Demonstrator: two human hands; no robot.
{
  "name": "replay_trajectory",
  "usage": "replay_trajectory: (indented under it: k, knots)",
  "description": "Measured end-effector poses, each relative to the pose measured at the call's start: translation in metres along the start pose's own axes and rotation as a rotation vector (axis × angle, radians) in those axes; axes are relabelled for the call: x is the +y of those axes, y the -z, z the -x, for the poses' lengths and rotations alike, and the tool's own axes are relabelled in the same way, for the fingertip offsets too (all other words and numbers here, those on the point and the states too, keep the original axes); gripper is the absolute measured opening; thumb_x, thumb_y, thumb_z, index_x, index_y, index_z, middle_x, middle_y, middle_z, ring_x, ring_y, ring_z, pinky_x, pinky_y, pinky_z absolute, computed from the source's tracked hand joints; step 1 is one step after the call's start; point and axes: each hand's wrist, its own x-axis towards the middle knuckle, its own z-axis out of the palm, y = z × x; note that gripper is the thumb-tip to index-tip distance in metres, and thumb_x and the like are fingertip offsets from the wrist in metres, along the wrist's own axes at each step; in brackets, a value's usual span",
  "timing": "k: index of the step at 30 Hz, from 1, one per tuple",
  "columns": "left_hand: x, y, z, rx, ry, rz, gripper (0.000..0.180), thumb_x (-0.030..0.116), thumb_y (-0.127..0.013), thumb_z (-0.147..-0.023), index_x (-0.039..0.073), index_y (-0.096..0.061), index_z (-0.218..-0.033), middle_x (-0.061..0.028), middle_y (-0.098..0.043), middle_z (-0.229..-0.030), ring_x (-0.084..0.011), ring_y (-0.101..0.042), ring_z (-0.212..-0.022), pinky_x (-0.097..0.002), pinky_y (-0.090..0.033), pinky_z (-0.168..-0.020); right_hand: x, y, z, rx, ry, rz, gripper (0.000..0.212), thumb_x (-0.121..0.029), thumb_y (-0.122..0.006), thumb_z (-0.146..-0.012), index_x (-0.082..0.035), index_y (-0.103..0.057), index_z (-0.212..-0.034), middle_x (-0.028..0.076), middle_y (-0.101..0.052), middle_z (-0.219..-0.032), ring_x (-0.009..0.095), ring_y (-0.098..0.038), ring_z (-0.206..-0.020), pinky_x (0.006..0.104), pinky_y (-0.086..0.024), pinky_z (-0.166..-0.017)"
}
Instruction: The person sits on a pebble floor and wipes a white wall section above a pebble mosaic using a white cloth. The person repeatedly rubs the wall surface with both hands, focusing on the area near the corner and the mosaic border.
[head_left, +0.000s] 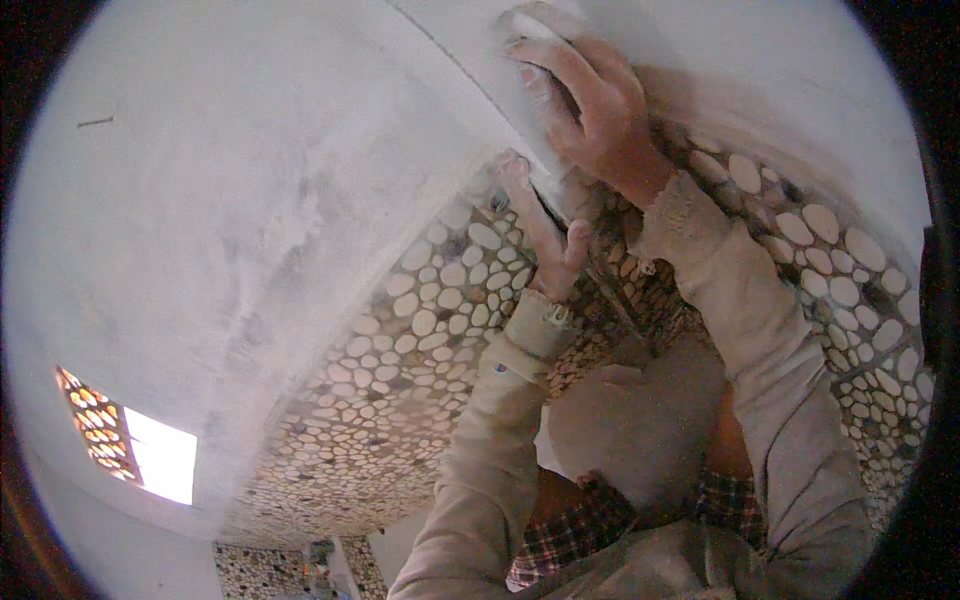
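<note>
Left hand: raised beside the pebbled surface, fingers extended, thumb set apart; whether anything is gripped cannot be told. Pale object, blurred: held at the plastered surface. Right hand: raised higher, fingers curled over that object.

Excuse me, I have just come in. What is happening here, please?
A person is working with bare hands where the white wall meets the pebble covering. The right hand is raised, its fingers curved over a pale thing too blurred to identify. The left hand is lower, near the top of the pebbles; I cannot tell whether it holds anything.
</note>
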Motion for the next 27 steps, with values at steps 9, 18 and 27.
replay_trajectory:
  k: [9, 18, 27]
  knots:
    - [-0.018, -0.002, 0.005, 0.004, -0.13, -0.103, 0.09, 0.057, -0.046, -0.091, -0.01, -0.018, -0.145, -0.0297, -0.019, -0.152, -0.0439, -0.014, -0.142, -0.0491, -0.009, -0.116, -0.005, -0.009, 0.005, 0.008, -0.091, 0.041, 0.017, -0.011, -0.061, -0.09, -0.008, -0.064, -0.106, 0.013, -0.068, -0.097, 0.034, -0.065, -0.088, 0.0399, -0.051, -0.078]
    - [0.003, -0.007, -0.008, 0.053, -0.061, 0.055, 0.09, 0.055, -0.049, -0.089, -0.011, -0.023, -0.143, -0.0317, -0.025, -0.148, -0.0447, -0.018, -0.141, -0.0485, -0.014, -0.115, 0.001, -0.008, 0.008, -0.049, -0.07, 0.136, 0.02, -0.011, -0.06, -0.091, -0.008, -0.063, -0.11, 0.012, -0.068, -0.102, 0.031, -0.066, -0.092, 0.0372, -0.051, -0.081]
    - [-0.018, -0.004, -0.003, 0.018, -0.182, -0.116, 0.089, 0.056, -0.048, -0.089, -0.012, -0.025, -0.142, -0.0329, -0.027, -0.147, -0.0463, -0.021, -0.14, -0.05, -0.015, -0.114, -0.001, -0.011, 0.007, 0.026, -0.071, 0.056, 0.02, -0.008, -0.06, -0.089, -0.009, -0.064, -0.109, 0.012, -0.067, -0.107, 0.033, -0.063, -0.099, 0.0409, -0.05, -0.086]
